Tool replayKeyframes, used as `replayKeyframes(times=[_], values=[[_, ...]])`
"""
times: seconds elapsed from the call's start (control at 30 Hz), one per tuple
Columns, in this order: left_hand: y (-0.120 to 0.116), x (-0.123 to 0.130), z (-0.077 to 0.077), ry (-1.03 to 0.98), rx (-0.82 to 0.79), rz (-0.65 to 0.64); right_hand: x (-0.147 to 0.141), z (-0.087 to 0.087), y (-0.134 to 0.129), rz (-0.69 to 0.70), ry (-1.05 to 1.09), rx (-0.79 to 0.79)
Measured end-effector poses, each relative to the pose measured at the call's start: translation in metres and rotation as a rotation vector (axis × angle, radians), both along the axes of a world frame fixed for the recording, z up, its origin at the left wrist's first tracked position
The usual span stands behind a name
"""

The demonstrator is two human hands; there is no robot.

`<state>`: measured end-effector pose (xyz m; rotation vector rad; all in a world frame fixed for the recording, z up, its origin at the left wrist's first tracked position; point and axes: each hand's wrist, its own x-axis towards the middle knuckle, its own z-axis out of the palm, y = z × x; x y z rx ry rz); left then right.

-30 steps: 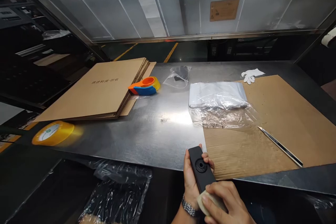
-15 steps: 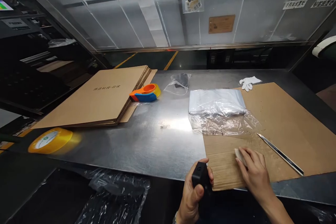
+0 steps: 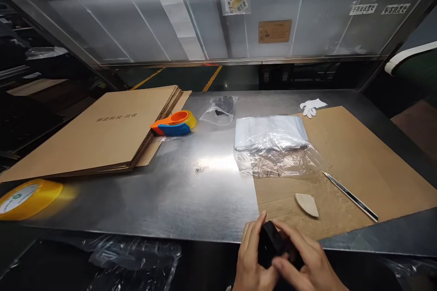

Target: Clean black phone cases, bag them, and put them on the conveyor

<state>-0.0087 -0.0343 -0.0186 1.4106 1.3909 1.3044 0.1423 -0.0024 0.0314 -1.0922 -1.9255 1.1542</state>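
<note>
Near the table's front edge, my left hand (image 3: 251,254) is closed around a small black block-shaped object (image 3: 271,236). My right hand (image 3: 309,259) grips the same object from the other side, its thumb across the near face. Fingers cover much of the object, and its lower part is lost against the dark background. Just beyond my right hand a beige quarter-round piece (image 3: 307,204) lies flat on the cardboard sheet (image 3: 358,159). To the right of that piece rests a slim black-and-white pen-like tool (image 3: 351,196), slanting across the cardboard.
A stack of flat cardboard (image 3: 112,132) fills the left, with an orange-and-blue tape dispenser (image 3: 174,123) at its edge. A yellow tape roll (image 3: 30,198) sits front left. Plastic bags (image 3: 273,134), a small bag with a dark item (image 3: 221,109) and a white glove (image 3: 312,107) lie farther back.
My right hand has let go of the beige piece, leaving it on the cardboard, and has come over to the black object in my left hand. The view has shifted a little to the right.
</note>
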Motion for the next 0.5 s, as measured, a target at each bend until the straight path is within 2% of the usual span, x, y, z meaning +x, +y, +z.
replayKeyframes(times=[0.03, 0.1, 0.17, 0.23, 0.3, 0.4, 0.5], values=[[0.000, -0.001, 0.004, 0.022, -0.015, -0.013, -0.001, -0.003, 0.001, -0.029, 0.023, -0.084], [0.002, -0.005, 0.014, -0.091, -0.123, -0.143, 0.001, -0.010, 0.005, -0.101, 0.104, -0.286], [0.005, -0.010, 0.025, -0.356, -0.310, -0.298, 0.004, -0.017, 0.008, -0.149, 0.233, -0.467], [0.009, -0.013, 0.032, -0.603, -0.495, -0.356, 0.006, -0.021, 0.010, -0.159, 0.366, -0.578], [0.013, -0.012, 0.031, -0.775, -0.665, -0.386, 0.006, -0.022, 0.011, -0.148, 0.466, -0.629], [0.013, -0.004, 0.018, -0.979, -0.880, -0.497, 0.005, -0.023, 0.011, -0.132, 0.542, -0.677], [0.010, 0.005, 0.008, -1.090, -1.008, -0.543, 0.004, -0.025, 0.011, -0.149, 0.553, -0.684]])
